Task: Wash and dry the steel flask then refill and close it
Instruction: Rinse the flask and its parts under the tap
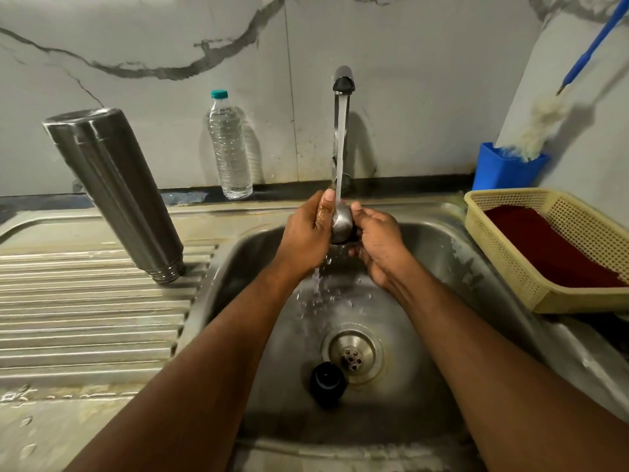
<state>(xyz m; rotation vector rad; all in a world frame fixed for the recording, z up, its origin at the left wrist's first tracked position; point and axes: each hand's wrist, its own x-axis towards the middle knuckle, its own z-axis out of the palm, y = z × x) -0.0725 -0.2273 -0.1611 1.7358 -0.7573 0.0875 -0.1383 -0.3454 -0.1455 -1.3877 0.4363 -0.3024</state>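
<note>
The steel flask (112,192) stands upside down on the ribbed drainboard, mouth down, left of the sink. Over the basin, my left hand (306,233) and my right hand (377,243) both grip a small steel cap (341,223) under the running stream from the tap (343,80). Water splashes down off the cap into the sink (425,301). A small black cup-shaped piece (327,379) lies in the basin beside the drain.
A clear plastic water bottle (229,148) with a teal lid stands against the marble wall. At right, a yellow basket (503,264) holds a dark red cloth (551,247). Behind it a blue holder (507,168) carries a blue-handled bottle brush (541,127).
</note>
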